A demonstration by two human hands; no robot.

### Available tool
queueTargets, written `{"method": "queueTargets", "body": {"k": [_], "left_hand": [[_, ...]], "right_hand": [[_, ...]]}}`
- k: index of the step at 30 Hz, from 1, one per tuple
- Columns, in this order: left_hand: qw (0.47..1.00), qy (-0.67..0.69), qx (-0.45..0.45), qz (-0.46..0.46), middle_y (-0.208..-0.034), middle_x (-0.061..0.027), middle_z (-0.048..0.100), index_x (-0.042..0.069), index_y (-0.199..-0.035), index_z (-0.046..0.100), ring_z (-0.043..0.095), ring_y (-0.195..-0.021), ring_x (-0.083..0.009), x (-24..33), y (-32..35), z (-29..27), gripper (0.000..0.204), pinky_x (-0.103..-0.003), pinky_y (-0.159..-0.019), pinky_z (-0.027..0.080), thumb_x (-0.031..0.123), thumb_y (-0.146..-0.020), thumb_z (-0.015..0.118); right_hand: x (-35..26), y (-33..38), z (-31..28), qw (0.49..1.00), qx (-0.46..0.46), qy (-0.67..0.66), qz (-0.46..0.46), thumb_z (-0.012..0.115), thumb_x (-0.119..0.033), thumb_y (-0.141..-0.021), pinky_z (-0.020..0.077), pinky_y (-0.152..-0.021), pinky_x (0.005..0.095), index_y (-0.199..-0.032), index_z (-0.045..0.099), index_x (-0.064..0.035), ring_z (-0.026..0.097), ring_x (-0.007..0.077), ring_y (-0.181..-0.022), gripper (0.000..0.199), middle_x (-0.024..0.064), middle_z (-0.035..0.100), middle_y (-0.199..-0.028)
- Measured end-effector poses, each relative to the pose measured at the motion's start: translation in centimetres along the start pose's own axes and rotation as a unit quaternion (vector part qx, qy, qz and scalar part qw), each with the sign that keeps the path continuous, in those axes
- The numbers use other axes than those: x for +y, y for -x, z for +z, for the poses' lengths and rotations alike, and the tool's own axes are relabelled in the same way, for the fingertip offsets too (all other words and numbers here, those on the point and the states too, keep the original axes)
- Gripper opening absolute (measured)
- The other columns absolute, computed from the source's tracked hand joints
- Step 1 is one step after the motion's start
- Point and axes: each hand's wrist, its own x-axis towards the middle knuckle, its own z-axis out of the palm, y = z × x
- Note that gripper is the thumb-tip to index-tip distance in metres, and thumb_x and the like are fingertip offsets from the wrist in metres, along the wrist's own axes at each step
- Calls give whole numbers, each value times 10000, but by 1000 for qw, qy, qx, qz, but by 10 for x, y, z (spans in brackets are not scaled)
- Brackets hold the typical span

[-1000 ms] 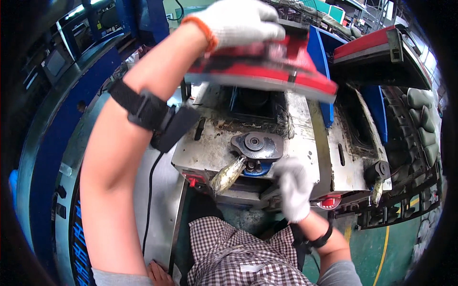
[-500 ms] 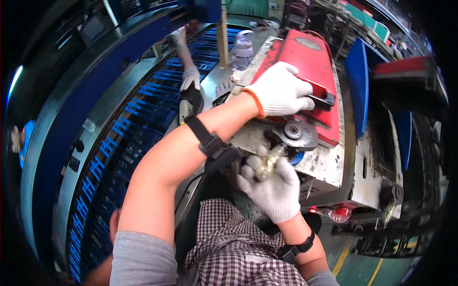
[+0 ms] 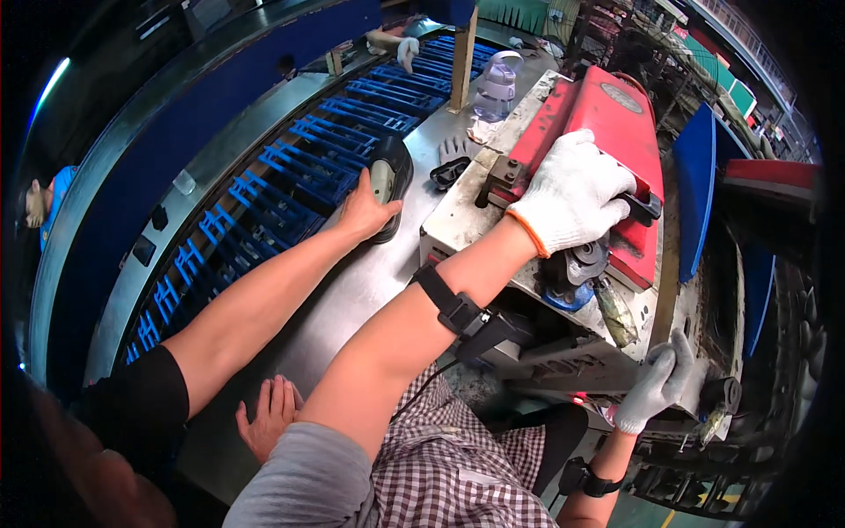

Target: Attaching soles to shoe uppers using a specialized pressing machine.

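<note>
My left hand (image 3: pixel 576 194), in a white knit glove with an orange cuff, is closed round the black handle (image 3: pixel 645 209) of a red machine arm (image 3: pixel 607 114). Just below it, a grey round fitting (image 3: pixel 585 261) sits beside a blue part. From there a yellowish piece wrapped in clear film (image 3: pixel 616 314) slants down over the machine's edge. My right hand (image 3: pixel 656 387), gloved too, is off to the right with its fingers stretched out and nothing visible in it. It is near a black roller (image 3: pixel 722 396) on the machine's side.
At left, a person's bare hand (image 3: pixel 363 207) grips a black shoe-like piece (image 3: pixel 392 180) on the metal table (image 3: pixel 352 290). A conveyor of blue bars (image 3: pixel 334 132) runs behind. A clear bottle (image 3: pixel 495 92) and a black part (image 3: pixel 450 173) lie near the machine. Blue panels (image 3: pixel 695 194) stand right.
My right hand has let go of the yellowish wrapped piece and moved right. A bare hand now grips the shoe-like piece; another person's gloved hand has drawn back. The view has shifted.
</note>
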Motion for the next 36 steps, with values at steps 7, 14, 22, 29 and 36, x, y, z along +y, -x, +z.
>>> {"method": "queueTargets", "body": {"k": [7,14,22,29,36], "left_hand": [[996,-6,80,25,-734,-61,673,154,-870,759,634,-786,-284,-3,3,10,137,-421,-825,468,265,-790,772],[985,19,163,45,-728,-59,678,149,-778,748,626,-763,-297,0,3,19,123,-437,-804,465,267,-757,774],[991,-56,124,8,-692,-72,679,149,-745,754,646,-724,-319,-4,5,16,247,-438,-814,470,391,-791,748],[972,-103,-211,-23,-809,-124,756,121,-857,799,720,-797,-323,10,-20,-9,502,-431,-821,495,595,-882,634],[893,-43,-436,-107,-978,-170,785,74,-1079,806,760,-917,-318,5,-68,6,709,-425,-846,579,699,-784,649]], "right_hand": [[33,-12,32,987,-30,119,-100,557,46,-1012,566,-880,299,-1251,667,62,662,201,-1043,263,117,667,-1134],[38,-9,24,994,-16,92,-48,526,45,-1037,570,-1013,383,-1263,634,80,654,240,-1147,253,166,673,-1237],[38,-10,31,995,-27,91,-34,553,-3,-1047,515,-1050,354,-1293,642,66,650,229,-1170,271,163,689,-1257],[4,-37,29,978,-168,124,10,555,-115,-1064,487,-1060,368,-1303,632,84,636,238,-1181,321,164,677,-1300],[11,-41,55,970,-186,153,-37,652,-152,-997,525,-953,384,-1160,736,-42,700,287,-1013,213,157,733,-1086]]}}
